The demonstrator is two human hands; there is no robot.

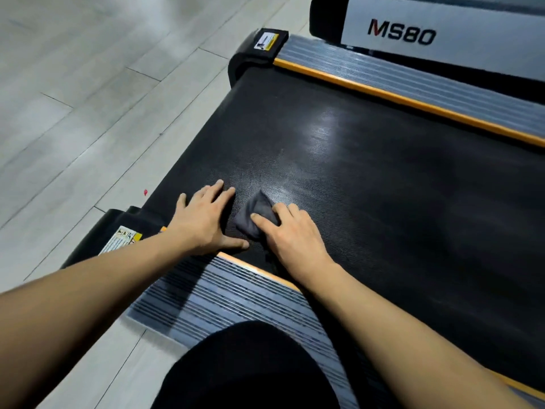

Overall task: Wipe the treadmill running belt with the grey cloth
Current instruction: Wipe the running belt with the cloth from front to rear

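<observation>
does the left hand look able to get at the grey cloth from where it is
Probably yes. The left hand lies flat on the running belt right beside the grey cloth, with nothing between them. But the right hand already presses on the cloth and covers part of it.

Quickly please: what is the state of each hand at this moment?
Left hand: open, flat on the running belt, holding nothing.
Right hand: open, fingers pressing the grey cloth on the belt.
</observation>
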